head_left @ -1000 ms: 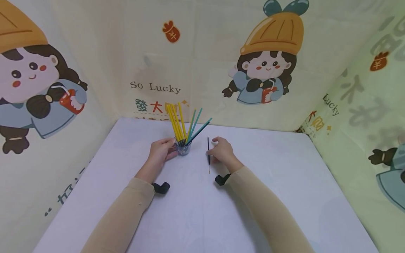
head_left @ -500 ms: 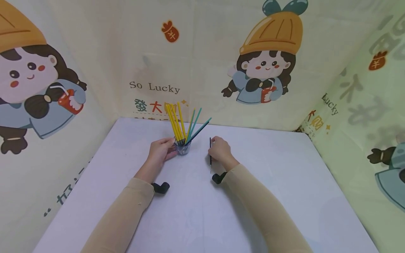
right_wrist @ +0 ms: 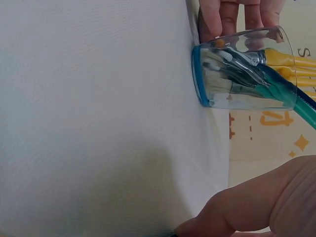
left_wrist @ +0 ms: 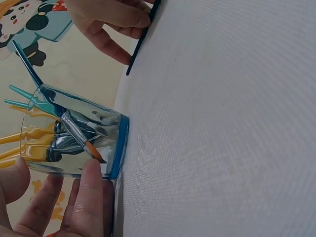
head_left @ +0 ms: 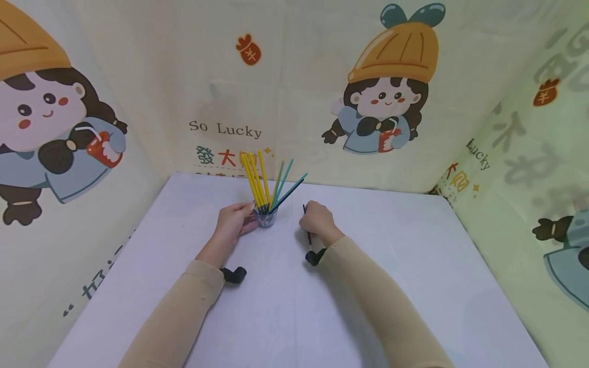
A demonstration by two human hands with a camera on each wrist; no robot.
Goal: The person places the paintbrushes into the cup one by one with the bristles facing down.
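Note:
A clear glass cup (head_left: 265, 220) with a blue base stands on the table, holding several paintbrushes (head_left: 262, 186) with bristles down and yellow, teal or dark blue handles up. My left hand (head_left: 235, 220) rests against the cup's left side. In the left wrist view its fairly straight fingers (left_wrist: 89, 197) touch the wall low down, and the thumb is near the rim. Right of the cup, my right hand (head_left: 318, 222) pinches a thin dark paintbrush (left_wrist: 140, 44), its handle end pointing away from me. Most of that brush is hidden by the hand in the head view.
A white-covered table (head_left: 276, 317) extends around both hands. Behind it and at the sides hangs a cream cloth (head_left: 299, 102) printed with cartoon figures and lettering. Black wrist mounts sit at both cuffs.
My right hand has drawn its fingers in round the thin paintbrush and shifted slightly left, and the brush now leans at more of a slant. The left hand and the cup stay put.

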